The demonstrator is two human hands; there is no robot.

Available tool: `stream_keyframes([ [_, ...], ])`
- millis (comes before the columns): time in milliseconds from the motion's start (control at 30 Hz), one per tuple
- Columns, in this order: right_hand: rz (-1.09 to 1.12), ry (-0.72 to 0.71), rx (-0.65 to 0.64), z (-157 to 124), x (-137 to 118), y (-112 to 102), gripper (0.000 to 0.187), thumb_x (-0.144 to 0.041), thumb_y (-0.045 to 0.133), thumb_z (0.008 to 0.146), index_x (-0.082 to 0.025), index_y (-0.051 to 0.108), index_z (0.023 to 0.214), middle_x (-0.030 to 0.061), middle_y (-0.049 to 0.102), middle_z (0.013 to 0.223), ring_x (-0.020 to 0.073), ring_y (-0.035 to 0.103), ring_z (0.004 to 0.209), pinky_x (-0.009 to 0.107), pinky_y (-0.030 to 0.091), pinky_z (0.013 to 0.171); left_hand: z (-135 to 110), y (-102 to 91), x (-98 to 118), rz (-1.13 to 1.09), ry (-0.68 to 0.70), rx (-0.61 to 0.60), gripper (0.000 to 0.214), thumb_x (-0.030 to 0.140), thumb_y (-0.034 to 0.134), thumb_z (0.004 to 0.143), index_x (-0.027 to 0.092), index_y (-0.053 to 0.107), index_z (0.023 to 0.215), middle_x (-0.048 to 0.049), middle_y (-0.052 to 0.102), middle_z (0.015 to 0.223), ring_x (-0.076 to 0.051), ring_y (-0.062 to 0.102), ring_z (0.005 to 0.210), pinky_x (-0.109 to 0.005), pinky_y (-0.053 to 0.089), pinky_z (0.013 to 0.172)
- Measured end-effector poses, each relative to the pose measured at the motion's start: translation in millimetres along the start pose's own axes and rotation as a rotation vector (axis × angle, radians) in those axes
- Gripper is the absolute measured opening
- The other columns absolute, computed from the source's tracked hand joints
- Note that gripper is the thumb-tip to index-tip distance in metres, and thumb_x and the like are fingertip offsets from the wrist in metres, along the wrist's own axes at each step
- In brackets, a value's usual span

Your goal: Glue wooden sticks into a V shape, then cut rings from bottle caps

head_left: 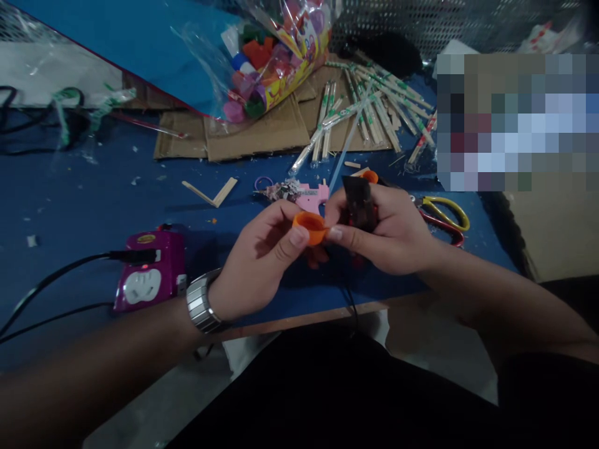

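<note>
My left hand (262,259) pinches an orange bottle cap (309,226) between thumb and fingers, just above the near edge of the blue table (93,199). My right hand (390,234) is wrapped round a black glue gun (359,201) with an orange tip (370,176) and a clear glue stick (349,140) rising from its back. Its fingertips touch the cap's rim. A black cord drops from the hands over the table edge. A metal watch (201,305) sits on my left wrist.
A purple power strip (147,271) with a black plug lies at the left. Yellow-handled scissors (444,212) lie right of my hands. Behind are wrapped chopsticks (369,109) on cardboard (262,134), a bag of coloured caps (266,68), a pink piece (311,196), and glued wooden sticks (213,193).
</note>
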State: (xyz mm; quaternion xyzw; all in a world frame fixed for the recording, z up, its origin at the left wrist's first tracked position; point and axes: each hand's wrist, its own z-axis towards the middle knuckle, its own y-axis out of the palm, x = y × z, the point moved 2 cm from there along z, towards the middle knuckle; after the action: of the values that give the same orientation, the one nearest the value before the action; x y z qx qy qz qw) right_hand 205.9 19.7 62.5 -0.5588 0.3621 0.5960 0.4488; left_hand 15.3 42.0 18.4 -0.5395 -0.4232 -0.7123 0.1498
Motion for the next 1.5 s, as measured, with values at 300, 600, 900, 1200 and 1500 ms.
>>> stream_keyframes([
  [300, 0.577, 0.546, -0.249, 5.7, 10.8, 2.4, 0.029, -0.032, 0.036, 0.104, -0.016, 0.06, 0.098, 0.0011, 0.06, 0.056, 0.0164, 0.053, 0.037, 0.025, 0.043, 0.033, 3.8, -1.7, -3.0, -0.084, 0.044, 0.201, 0.052, 0.067, 0.058, 0.102, 0.016, 0.073, 0.1, -0.0056, 0.066, 0.083, -0.016, 0.063, 0.069, -0.028, 0.055, 0.062],
  [600, 0.808, 0.493, -0.176, -9.4, 23.1, 14.5, 0.027, -0.032, 0.058, 0.103, -0.009, 0.072, 0.099, 0.0023, 0.058, 0.074, 0.0113, 0.055, 0.061, 0.019, 0.049, 0.05, 0.3, -1.3, -2.5, 0.051, 0.073, 0.193, 0.054, 0.069, 0.052, 0.104, 0.017, 0.069, 0.106, -0.0062, 0.066, 0.082, -0.021, 0.067, 0.08, -0.036, 0.059, 0.077],
  [900, 0.71, 0.436, -0.244, -16.6, 17.6, 15.6, 0.031, -0.036, 0.043, 0.113, -0.015, 0.061, 0.1, 0.0027, 0.068, 0.071, 0.0092, 0.057, 0.051, 0.017, 0.046, 0.049, -2.2, -6.8, -5.8, 0.13, 0.088, 0.172, 0.042, 0.056, 0.047, 0.111, 0.019, 0.066, 0.113, -0.0097, 0.072, 0.1, -0.022, 0.072, 0.092, -0.033, 0.058, 0.075],
  [1200, 0.658, 0.381, -0.28, -18.1, 16.2, 15.2, 0.029, -0.04, 0.042, 0.115, -0.017, 0.057, 0.104, 0.001, 0.069, 0.065, 0.0105, 0.059, 0.048, 0.019, 0.049, 0.05, -3.1, -0.7, -1.1, 0.061, 0.005, 0.224, 0.04, 0.058, 0.052, 0.108, 0.02, 0.068, 0.11, -0.0086, 0.073, 0.093, -0.025, 0.075, 0.089, -0.034, 0.062, 0.07],
  [1500, 0.648, 0.41, -0.287, -19.6, 13.1, 16.9, 0.03, -0.042, 0.043, 0.114, -0.017, 0.056, 0.104, -0.0012, 0.067, 0.062, 0.0084, 0.052, 0.044, 0.016, 0.046, 0.046, -3.8, -0.8, -1.0, 0.103, 0.021, 0.193, 0.038, 0.056, 0.053, 0.109, 0.02, 0.064, 0.112, -0.0082, 0.074, 0.092, -0.023, 0.075, 0.08, -0.032, 0.058, 0.065],
])
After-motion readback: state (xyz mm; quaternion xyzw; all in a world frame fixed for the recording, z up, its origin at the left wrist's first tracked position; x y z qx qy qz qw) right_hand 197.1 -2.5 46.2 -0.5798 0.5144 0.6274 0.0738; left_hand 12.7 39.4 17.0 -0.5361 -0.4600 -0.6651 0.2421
